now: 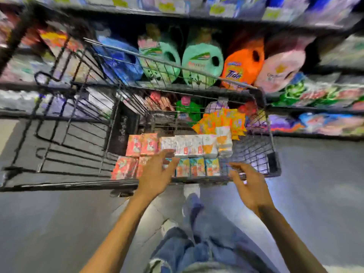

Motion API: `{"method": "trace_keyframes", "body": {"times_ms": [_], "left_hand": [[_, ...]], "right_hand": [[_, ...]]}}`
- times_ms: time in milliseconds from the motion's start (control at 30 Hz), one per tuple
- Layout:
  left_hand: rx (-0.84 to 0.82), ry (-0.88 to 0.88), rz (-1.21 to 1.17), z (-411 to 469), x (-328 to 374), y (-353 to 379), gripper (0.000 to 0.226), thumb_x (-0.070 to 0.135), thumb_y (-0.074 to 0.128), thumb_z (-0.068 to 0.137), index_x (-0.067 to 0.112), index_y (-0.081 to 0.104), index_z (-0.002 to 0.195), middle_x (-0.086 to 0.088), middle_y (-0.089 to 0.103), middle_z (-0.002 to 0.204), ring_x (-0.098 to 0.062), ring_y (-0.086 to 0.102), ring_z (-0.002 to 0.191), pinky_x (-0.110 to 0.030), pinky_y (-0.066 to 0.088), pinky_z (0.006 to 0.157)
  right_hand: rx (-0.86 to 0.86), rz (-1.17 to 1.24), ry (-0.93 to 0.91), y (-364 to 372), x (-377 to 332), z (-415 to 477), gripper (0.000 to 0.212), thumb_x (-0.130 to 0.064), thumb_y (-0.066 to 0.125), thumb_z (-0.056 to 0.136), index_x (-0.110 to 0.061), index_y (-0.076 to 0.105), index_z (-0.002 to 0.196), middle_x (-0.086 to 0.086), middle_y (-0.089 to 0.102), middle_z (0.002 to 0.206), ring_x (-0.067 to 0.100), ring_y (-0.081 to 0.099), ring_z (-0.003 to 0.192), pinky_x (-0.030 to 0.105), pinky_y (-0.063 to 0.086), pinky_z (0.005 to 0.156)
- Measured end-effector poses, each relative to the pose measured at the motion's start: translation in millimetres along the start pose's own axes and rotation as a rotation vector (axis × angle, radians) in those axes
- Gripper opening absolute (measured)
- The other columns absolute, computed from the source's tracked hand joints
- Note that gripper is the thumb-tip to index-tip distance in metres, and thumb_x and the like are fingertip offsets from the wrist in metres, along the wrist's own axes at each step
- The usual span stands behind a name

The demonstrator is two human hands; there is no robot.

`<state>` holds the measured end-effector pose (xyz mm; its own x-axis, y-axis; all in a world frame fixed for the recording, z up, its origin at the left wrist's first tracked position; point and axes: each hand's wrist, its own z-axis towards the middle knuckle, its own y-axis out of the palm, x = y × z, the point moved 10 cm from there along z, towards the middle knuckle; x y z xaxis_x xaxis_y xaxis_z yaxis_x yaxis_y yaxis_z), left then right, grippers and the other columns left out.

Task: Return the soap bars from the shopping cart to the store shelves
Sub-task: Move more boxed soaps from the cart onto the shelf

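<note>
A black wire shopping cart (256, 91) stands in front of me, against the store shelves (197, 18). Boxed soap bars lie in rows in its near end: pink-red ones (141, 146) on the left, white ones (189, 144) in the middle, teal-and-orange ones (197, 166) nearest me. My left hand (157, 174) reaches over the cart's near rim with spread fingers above the soap boxes, holding nothing. My right hand (248, 186) hovers at the near right rim, fingers loosely bent and empty. The whole view is motion-blurred.
Orange and yellow packets (222, 119) and a green pack (189, 111) lie deeper in the cart. Behind it, the shelf carries large detergent jugs: green (202, 60), orange (242, 64), pink (279, 67). Grey floor (49, 223) lies around me; my legs in jeans (197, 243) are below.
</note>
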<state>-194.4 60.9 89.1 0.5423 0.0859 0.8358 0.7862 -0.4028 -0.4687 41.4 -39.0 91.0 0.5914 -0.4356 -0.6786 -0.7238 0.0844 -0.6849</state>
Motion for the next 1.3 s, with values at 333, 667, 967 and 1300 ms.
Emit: {"method": "trace_keyframes", "body": {"times_ms": [333,667,967,1300], "left_hand": [[-0.428,-0.569,0.246,92,-100,104,0.057,0.040,0.055,0.092,0.010,0.041,0.138,-0.008,0.049,0.138,-0.020,0.051,0.116,-0.027,0.037,0.093],[-0.067,-0.907,0.115,98,-169,129,0.022,0.022,0.059,0.090,0.017,0.056,0.069,-0.003,0.061,0.077,-0.015,0.050,0.062,-0.022,0.038,0.051],[0.080,-1.021,0.318,89,-182,143,0.055,0.031,0.076,0.076,0.010,0.052,0.121,-0.010,0.055,0.122,-0.026,0.056,0.107,-0.033,0.047,0.082],[0.088,-1.076,0.293,85,-180,147,0.064,0.029,0.075,0.078,0.011,0.040,0.129,-0.011,0.056,0.122,-0.031,0.060,0.103,-0.039,0.052,0.078]], "right_hand": [[-0.422,-0.140,0.283,75,97,125,0.027,-0.029,0.052,0.095,-0.010,0.066,0.109,0.009,0.066,0.108,0.029,0.059,0.104,0.036,0.044,0.088],[-0.648,-0.083,0.637,158,176,149,0.028,-0.025,0.059,0.090,-0.009,0.054,0.068,0.010,0.056,0.070,0.022,0.053,0.067,0.033,0.042,0.065],[-0.539,0.037,0.760,185,200,159,0.029,-0.020,0.074,0.080,-0.008,0.059,0.101,0.008,0.060,0.082,0.018,0.052,0.067,0.024,0.041,0.052],[-0.490,0.153,0.794,179,212,154,0.034,-0.028,0.082,0.070,-0.009,0.061,0.089,0.012,0.067,0.077,0.014,0.062,0.058,0.025,0.050,0.056]]}}
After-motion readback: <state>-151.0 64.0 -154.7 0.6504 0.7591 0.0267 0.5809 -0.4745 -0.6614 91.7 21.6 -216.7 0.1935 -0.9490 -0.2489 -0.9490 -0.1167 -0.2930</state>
